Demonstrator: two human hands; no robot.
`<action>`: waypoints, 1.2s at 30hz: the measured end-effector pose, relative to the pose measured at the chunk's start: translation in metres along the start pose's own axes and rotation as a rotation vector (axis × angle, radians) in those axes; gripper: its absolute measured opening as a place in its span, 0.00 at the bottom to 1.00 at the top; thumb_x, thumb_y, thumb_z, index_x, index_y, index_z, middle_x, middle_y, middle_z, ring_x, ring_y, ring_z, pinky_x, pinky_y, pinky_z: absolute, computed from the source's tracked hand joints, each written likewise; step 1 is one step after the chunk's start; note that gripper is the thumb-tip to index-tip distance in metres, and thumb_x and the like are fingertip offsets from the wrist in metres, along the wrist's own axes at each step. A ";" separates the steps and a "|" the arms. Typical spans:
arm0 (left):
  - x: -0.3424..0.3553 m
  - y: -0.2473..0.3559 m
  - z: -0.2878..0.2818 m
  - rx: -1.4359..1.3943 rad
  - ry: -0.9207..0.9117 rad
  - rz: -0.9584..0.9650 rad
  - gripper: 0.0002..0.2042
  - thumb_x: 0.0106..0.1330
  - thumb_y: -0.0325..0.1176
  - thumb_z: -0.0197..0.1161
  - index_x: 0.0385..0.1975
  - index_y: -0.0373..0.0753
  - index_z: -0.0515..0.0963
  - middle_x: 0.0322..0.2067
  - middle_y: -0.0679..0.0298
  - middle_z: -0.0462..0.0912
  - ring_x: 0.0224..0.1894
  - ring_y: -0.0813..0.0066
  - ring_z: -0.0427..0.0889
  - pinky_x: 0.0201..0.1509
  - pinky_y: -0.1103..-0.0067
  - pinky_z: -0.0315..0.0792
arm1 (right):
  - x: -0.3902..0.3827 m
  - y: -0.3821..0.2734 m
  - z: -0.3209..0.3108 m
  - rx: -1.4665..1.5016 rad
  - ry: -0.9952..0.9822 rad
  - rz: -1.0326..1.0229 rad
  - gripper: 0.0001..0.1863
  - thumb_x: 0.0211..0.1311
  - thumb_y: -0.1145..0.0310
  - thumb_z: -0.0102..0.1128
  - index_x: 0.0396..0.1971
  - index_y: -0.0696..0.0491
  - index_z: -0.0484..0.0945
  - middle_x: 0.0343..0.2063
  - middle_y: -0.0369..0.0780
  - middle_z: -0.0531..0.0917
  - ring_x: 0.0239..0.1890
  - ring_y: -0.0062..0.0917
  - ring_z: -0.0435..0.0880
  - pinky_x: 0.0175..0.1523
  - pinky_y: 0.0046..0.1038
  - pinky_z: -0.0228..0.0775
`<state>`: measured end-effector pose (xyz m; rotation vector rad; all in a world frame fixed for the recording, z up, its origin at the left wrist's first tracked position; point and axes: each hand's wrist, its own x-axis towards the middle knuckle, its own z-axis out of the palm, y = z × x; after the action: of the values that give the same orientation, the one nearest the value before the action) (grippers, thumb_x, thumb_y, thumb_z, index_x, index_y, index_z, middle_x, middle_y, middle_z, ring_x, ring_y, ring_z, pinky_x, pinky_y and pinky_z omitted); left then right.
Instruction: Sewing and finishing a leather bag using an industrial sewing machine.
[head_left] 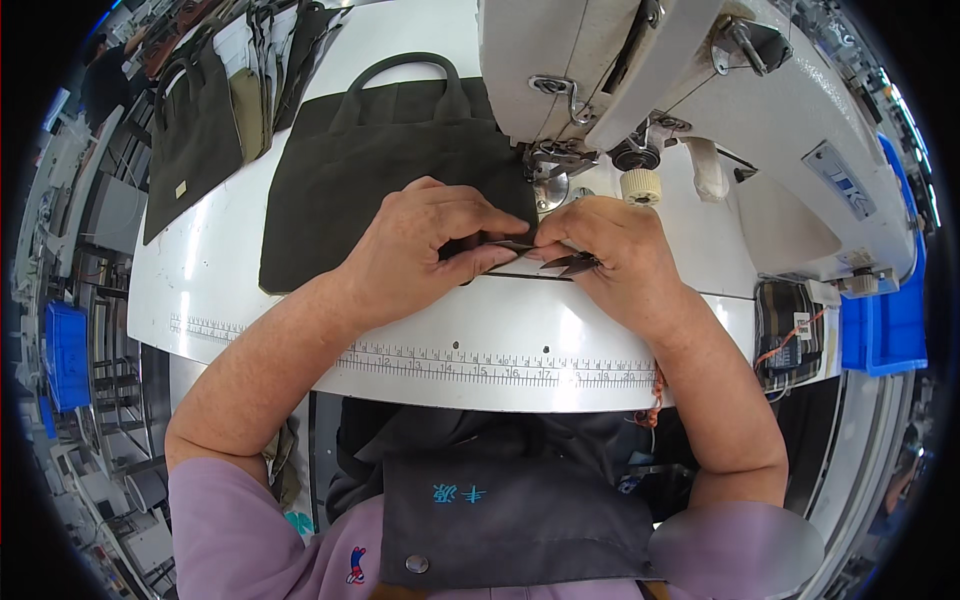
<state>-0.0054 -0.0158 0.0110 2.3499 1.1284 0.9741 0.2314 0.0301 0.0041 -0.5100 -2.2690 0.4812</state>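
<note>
bag [390, 200] is laid flat on the white table [560, 320], handle pointing away, right edge set just beside the needle area of the sewing machine [640, 70]. near corner is partly covered by the left hand [435, 235].

left hand: half curled, fold of dark cloth [514, 244] pinched between thumb and fingertips. whether this is the bag's edge or a separate piece can't be made out.

right hand: mostly closed, snips [572, 263] gripped in it, blades pointed left and slightly parted. thumb and index are brought up to the same cloth; how firmly it is held there can't be seen. fingertips of both hands are kept near each other, in front of the machine.

cream knob [640, 187] is seen just beyond the right hand. ruler scale [480, 370] is printed along the table's near edge, crossed by the left forearm. second dark bag [195, 155] is laid at far left, with stacked cloth pieces [262, 75] beside it. striped cloth [785, 335] is placed right of the table, blue bin [885, 320] beyond it. dark apron [515, 490] is worn over a lilac shirt [235, 530].
</note>
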 end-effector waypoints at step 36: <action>-0.011 0.009 0.009 0.552 0.120 0.455 0.10 0.53 0.30 0.71 0.36 0.39 0.85 0.33 0.69 0.84 0.30 0.77 0.83 0.46 0.72 0.77 | 0.002 -0.008 -0.004 -0.161 -0.035 -0.157 0.14 0.37 0.83 0.69 0.28 0.55 0.79 0.33 0.37 0.87 0.33 0.29 0.86 0.33 0.28 0.80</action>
<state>0.0012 -0.0298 0.0046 3.1292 1.0215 1.0593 0.2311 0.0252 0.0120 -0.4008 -2.3707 0.2318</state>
